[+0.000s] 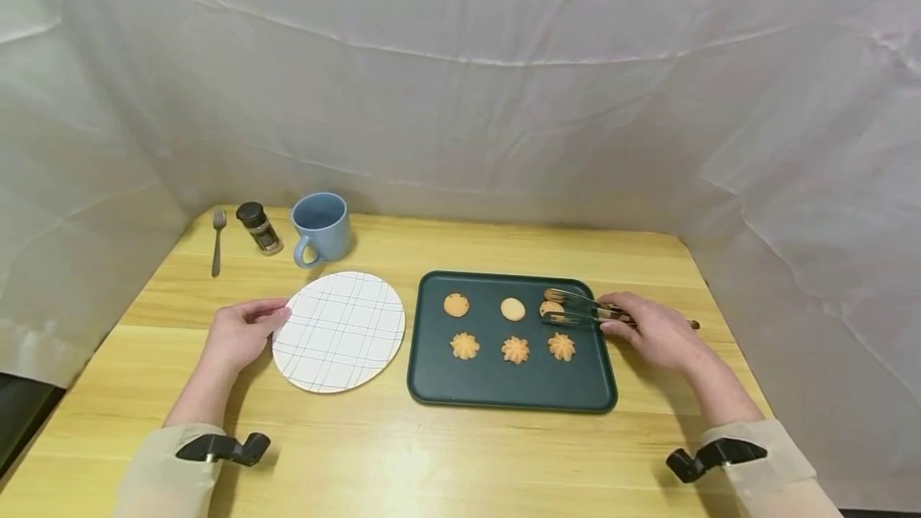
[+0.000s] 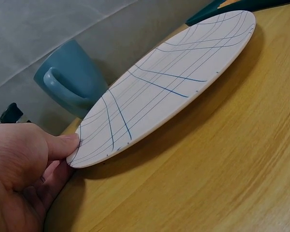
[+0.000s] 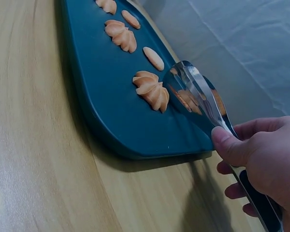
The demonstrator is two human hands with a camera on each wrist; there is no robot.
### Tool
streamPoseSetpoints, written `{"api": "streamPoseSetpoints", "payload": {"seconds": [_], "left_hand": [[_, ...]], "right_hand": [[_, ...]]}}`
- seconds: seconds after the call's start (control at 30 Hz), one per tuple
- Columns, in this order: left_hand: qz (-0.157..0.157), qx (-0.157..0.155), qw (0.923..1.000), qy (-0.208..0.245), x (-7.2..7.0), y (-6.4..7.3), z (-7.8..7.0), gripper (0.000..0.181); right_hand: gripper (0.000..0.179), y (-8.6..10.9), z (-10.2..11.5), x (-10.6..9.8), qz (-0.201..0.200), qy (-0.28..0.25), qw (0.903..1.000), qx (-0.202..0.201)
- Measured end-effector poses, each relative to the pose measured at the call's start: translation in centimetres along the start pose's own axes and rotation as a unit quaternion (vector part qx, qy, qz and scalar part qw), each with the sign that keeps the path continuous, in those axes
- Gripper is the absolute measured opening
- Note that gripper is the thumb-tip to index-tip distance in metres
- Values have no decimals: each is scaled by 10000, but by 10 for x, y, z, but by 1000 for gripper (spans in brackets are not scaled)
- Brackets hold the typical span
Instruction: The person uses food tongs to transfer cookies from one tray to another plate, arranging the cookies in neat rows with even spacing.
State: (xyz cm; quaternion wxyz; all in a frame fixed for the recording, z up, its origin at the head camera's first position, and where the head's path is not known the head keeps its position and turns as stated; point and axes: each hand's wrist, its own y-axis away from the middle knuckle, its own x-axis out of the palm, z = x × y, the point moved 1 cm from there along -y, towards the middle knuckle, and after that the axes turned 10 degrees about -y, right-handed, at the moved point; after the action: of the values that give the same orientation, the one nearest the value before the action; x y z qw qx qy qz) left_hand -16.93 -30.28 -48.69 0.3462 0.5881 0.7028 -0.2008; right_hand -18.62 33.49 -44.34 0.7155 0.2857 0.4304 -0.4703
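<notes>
Our right hand [image 1: 651, 332] grips tongs [image 3: 203, 92] pointing left from the right edge of the tabletop [image 1: 504, 462], tips either side of a round cookie [image 1: 551, 308]; our left hand [image 1: 245, 332] pinches a plate [image 1: 338, 334].

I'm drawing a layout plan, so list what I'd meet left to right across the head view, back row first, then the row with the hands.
Back row: fork, black-capped jar, blue mug. Row with the hands: left hand, checked plate, dark green tray, right hand.
</notes>
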Motion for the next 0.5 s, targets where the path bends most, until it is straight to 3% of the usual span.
{"api": "streamPoseSetpoints", "payload": {"seconds": [0.5], "left_hand": [[9,-7,10000,7,0,2,-2,44]], "right_hand": [[44,-4,8,-9,-32,-325,9995,44]]}}
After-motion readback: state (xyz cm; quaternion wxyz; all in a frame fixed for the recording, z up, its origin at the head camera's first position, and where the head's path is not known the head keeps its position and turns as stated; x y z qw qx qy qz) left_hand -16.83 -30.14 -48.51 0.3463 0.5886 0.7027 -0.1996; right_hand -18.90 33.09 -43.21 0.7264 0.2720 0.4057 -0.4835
